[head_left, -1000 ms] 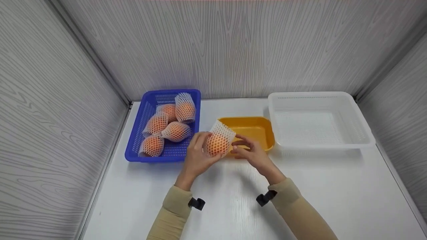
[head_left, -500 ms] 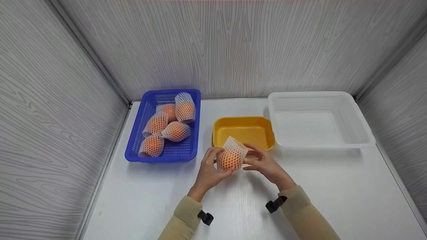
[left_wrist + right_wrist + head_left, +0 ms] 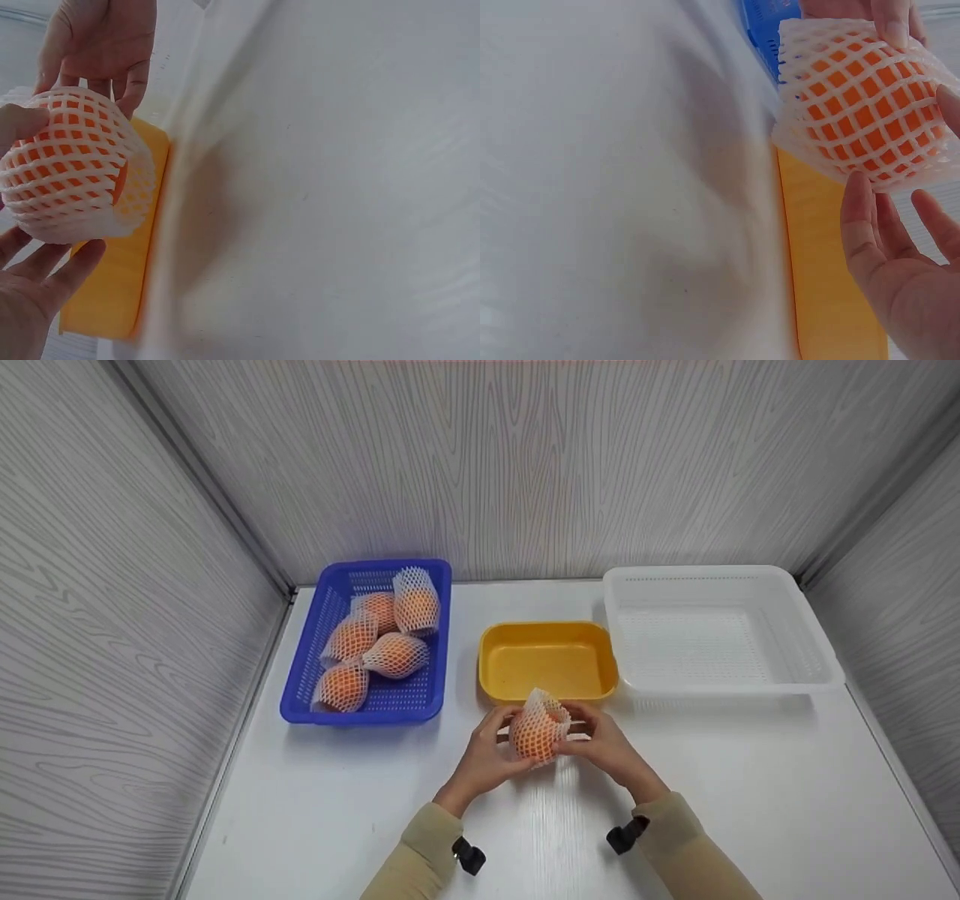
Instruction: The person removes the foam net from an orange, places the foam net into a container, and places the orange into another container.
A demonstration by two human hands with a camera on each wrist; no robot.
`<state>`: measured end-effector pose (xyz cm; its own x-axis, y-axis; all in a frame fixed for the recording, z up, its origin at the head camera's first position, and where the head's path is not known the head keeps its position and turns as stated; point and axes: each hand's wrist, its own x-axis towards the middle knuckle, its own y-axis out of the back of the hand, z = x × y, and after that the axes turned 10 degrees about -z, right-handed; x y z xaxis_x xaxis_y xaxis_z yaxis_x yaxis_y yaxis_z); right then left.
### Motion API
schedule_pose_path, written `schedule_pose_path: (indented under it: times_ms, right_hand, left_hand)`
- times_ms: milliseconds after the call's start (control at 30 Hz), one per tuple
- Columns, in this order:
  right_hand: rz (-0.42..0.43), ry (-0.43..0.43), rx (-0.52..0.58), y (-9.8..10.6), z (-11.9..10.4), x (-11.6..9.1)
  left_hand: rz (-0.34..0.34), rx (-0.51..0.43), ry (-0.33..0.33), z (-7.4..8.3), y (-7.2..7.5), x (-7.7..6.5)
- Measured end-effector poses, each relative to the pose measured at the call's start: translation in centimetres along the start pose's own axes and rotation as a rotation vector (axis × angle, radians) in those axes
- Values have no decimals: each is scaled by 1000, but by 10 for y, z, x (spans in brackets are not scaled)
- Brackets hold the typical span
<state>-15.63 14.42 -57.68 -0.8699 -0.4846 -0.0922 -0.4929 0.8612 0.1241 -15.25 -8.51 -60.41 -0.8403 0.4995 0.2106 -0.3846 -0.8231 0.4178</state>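
An orange in a white foam net sleeve (image 3: 537, 736) is held between both hands, over the table just in front of the yellow tray (image 3: 553, 662). My left hand (image 3: 481, 757) grips it from the left, thumb across the near side. From the right, my right hand (image 3: 606, 742) has thumb and fingers curved round the net. In the left wrist view, the netted orange (image 3: 71, 169) shows loose net at one end. In the right wrist view, the right hand's index fingertip (image 3: 857, 182) is right at the edge of the netted orange (image 3: 866, 105).
Several netted oranges (image 3: 397, 655) lie in a blue basket (image 3: 360, 718) at the left. A white basket (image 3: 739, 688) stands at the right beside the yellow tray. Wood-grain panels (image 3: 525, 472) enclose the white table (image 3: 322, 825) at the back and sides.
Both hands have carried the netted orange to the right and nearer the person, from beside the blue basket to in front of the yellow tray. The right hand has closed in on it.
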Motion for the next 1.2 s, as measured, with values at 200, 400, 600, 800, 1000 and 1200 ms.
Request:
schedule_pose_path:
  times_ms: [200,400,600,800,1000,1200]
  right_hand:
    - [37,95,-100,-13,-18,-14]
    - [71,104,-127,-19,-13,-16]
    - [96,106,-201,-20,19,-9]
    - [77,79,-230,-16,38,-7]
    - [19,78,-228,-15,38,-5]
    - [-7,92,-175,-20,22,-7]
  left_hand:
    - [-48,7,15,-3,-2,-2]
    - [-90,7,58,-10,-4,0]
    - [-136,15,82,-16,-6,-1]
    - [-180,52,103,-17,-4,-1]
    - [-192,99,113,-17,-2,-1]
    - [-211,84,165,-14,2,-3]
